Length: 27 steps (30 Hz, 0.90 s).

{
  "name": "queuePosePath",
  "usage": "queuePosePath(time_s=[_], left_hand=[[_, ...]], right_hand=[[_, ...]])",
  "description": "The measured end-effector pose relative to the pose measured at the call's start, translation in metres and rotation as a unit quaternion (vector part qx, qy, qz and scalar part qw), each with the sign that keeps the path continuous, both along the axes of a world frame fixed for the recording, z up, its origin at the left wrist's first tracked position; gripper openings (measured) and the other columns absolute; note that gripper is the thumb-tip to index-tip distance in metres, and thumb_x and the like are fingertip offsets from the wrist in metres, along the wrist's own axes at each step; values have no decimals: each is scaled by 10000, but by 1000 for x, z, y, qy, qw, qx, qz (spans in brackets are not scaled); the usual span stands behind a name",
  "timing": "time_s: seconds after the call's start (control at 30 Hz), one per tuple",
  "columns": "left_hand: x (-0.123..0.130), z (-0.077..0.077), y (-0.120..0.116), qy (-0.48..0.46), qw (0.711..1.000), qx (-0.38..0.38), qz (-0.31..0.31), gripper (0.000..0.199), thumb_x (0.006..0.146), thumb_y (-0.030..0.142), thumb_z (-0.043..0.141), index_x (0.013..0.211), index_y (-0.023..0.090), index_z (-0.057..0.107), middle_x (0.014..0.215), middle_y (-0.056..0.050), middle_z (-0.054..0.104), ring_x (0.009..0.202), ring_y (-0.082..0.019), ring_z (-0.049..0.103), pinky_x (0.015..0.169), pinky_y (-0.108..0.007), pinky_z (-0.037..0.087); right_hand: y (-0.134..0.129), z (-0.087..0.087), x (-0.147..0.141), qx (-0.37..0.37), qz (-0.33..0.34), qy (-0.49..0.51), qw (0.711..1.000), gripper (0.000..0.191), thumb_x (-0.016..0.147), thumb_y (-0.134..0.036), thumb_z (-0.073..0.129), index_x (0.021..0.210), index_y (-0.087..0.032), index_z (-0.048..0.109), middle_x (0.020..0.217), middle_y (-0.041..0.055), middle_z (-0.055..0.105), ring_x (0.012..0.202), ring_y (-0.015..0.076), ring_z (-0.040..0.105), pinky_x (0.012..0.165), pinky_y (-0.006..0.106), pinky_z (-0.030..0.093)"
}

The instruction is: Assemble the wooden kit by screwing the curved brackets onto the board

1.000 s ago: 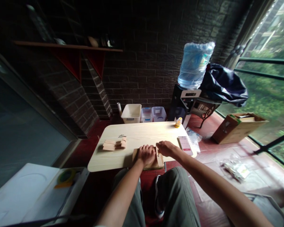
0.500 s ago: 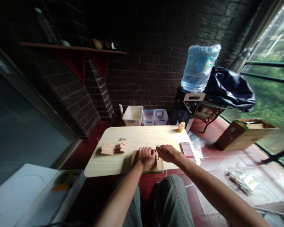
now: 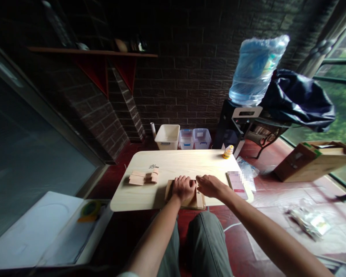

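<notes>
On the near edge of the pale table (image 3: 150,204) lies a brown wooden board (image 3: 169,189), with a lighter wooden strip (image 3: 200,202) along its right side. My left hand (image 3: 183,187) rests on the board, its fingers curled and close together, pressing it. At the far end of the strip, my right hand (image 3: 210,186) is closed, thumb and fingers pinched together. What it pinches is too small to make out. A small dark spot, perhaps hardware, shows on the strip below the right fingers.
Several light wooden pieces (image 3: 142,177) lie on the table's left, with small dark metal parts (image 3: 153,166) behind them. A phone-like flat object (image 3: 237,184) and a yellow-capped bottle (image 3: 228,151) are on the right. Plastic bins (image 3: 167,137) and a water dispenser (image 3: 238,119) stand beyond.
The view has turned a little, so the table and hands appear slightly farther right. Both hands keep nearly the same place on the board and strip.
</notes>
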<state>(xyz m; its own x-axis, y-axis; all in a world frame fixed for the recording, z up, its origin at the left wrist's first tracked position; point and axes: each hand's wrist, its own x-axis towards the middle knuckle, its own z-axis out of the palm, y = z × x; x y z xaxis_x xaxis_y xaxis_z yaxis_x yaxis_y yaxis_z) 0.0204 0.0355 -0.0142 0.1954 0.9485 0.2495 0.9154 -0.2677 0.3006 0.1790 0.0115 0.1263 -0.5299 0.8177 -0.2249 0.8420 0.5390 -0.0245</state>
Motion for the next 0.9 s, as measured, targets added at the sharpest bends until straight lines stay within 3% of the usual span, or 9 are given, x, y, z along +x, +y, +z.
queuePosePath(time_s=[0.17, 0.63, 0.77, 0.9], left_hand=[[3, 0, 6, 7, 1000, -14, 8, 263, 948, 400, 487, 835, 233, 655, 974, -115, 707, 1042, -300, 599, 977, -463, 370], [6, -2, 12, 8, 1000, -7, 28, 235, 939, 382, 495, 868, 233, 662, 1017, -105, 716, 1046, -289, 599, 994, -454, 368], [7, -3, 12, 4, 1000, -7, 28, 238, 932, 402, 508, 856, 239, 664, 998, -108, 708, 1053, -301, 592, 1006, -465, 361], [6, -5, 13, -10, 999, -8, 30, 219, 928, 375, 504, 873, 240, 667, 1007, -112, 699, 1073, -309, 584, 1017, -475, 351]], right_hand=[[2, -3, 5, -4, 22, 12, 1000, 382, 940, -142, 468, 1313, -101, 539, 1145, 195, 725, 990, 284, 729, 796, 337, 551], [11, -10, 16, -10, 16, 45, 999, 263, 966, -191, 530, 1224, -141, 536, 1131, 173, 724, 1013, 271, 715, 803, 317, 518], [12, -11, 14, -9, -7, 28, 1000, 289, 997, -258, 504, 1253, -126, 501, 1061, 185, 735, 974, 291, 725, 756, 328, 520], [13, -19, 15, -11, 15, 39, 999, 327, 984, -198, 467, 1296, -105, 494, 1133, 189, 719, 1010, 280, 713, 800, 332, 522]])
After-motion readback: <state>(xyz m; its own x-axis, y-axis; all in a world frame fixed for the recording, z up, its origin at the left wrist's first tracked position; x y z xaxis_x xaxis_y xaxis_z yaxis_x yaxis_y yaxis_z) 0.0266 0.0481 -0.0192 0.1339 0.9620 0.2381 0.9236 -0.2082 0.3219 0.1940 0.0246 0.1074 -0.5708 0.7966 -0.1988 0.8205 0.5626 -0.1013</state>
